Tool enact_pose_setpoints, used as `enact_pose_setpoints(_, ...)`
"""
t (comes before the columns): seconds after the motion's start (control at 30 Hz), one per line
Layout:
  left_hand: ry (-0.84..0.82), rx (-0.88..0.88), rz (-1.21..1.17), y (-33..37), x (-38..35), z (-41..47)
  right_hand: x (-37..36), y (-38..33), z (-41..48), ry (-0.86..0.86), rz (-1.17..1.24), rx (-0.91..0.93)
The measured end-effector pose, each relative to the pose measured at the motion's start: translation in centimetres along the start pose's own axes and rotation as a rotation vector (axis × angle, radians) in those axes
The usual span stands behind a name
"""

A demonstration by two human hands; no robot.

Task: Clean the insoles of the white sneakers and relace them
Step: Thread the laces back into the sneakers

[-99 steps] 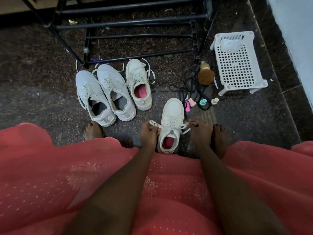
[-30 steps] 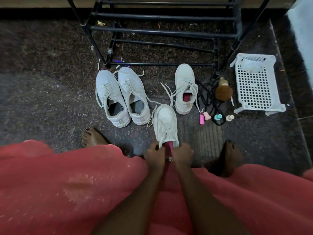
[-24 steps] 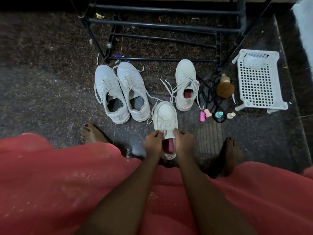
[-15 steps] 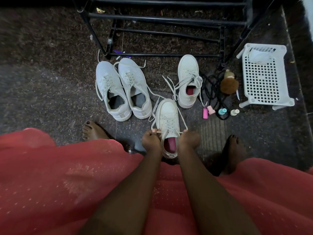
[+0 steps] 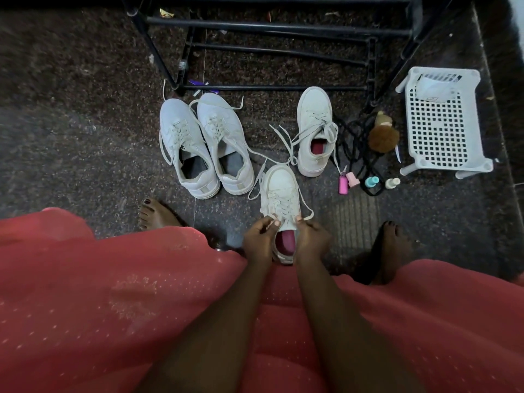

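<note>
**Laces gripped by both hands**

At lower centre of the frame, the left hand (image 5: pixel 259 241) and the right hand (image 5: pixel 312 241) each pinch the flat white laces (image 5: pixel 282 207) of the white low-top sneaker with pink insole (image 5: pixel 280 185), fingers curled. Sneaker sits on the dark speckled stone floor (image 5: pixel 85 151). Matching white sneaker (image 5: pixel 313 117) lies at upper right of it.

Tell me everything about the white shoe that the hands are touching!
The white sneaker stands upright on the dark speckled floor, toe pointing away from the person. It looks like smooth leather with a thick pale sole. A pink insole shows inside. Its flat white laces are untied and loose. The left hand and right hand each pinch a lace beside the opening.
</note>
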State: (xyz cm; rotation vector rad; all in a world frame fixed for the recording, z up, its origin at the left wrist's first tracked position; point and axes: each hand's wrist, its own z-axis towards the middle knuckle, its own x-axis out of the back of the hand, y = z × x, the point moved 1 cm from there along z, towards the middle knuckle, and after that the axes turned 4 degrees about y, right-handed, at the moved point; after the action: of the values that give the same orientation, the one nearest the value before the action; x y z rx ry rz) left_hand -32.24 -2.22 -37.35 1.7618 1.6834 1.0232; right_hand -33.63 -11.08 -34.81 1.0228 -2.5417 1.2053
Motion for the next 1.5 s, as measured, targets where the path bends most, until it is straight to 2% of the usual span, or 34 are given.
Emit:
enact_pose_setpoints(0.13, 0.13, 0.075, 0.076, 0.3, -0.8, 0.9, 0.0, -0.6, 0.7, 0.03, -0.086, 0.008)
enact_pose_setpoints(0.23, 0.214, 0.164, 0.084, -0.1, -1.4, 1.4, 0.3, -1.2, 1.7, 0.092, -0.014, -0.128)
enact_pose_setpoints(0.3, 0.253, 0.23, 0.046, -0.3, -1.6, 1.4, 0.0, -0.7, 2.7, -0.036, 0.034, -0.263)
enact_pose_setpoints(0.37, 0.264, 0.249, -0.015, -0.2, -1.7, 1.3, 0.0, -0.4, 2.8, -0.19, -0.036, -0.255)
enact_pose_setpoints(0.43, 0.249, 0.195, -0.023, 0.2, -1.6, 1.1, 0.1, -0.4, 2.6, -0.26, 0.023, -0.254)
enact_pose_setpoints(0.5, 0.208, 0.135, -0.052, 0.6, -1.2, 0.9, -0.1, -0.6, 2.1, -0.255, 0.104, -0.22)
enact_pose_setpoints(0.63, 0.097, 0.105, -0.113, 1.9, -0.7, 0.5, 0.3, -1.3, 0.8, -0.204, 0.19, -0.088)
enact_pose_setpoints(0.8, 0.053, -0.01, -0.079, 4.5, 0.0, -1.5, 1.6, -3.2, -0.9, -0.294, -0.018, 0.139)
enact_pose_setpoints(0.93, 0.037, -0.134, -0.024, 7.5, 0.8, -3.6, 3.6, -7.1, -3.2, -0.345, -0.093, 0.323)
enact_pose_setpoints(1.2, -0.05, -0.462, 0.145, 17.9, 1.2, -7.9, 6.6, -16.0, -9.3, -0.495, -0.023, 0.501)
enact_pose_setpoints(1.33, -0.091, -0.561, 0.268, 22.9, 1.6, -9.4, 8.2, -20.4, -12.1, -0.432, -0.08, 0.708)
enact_pose_setpoints(1.5, -0.224, -0.591, 0.358, 26.7, 2.8, -11.0, 9.5, -24.0, -14.9, -0.411, -0.06, 0.84)
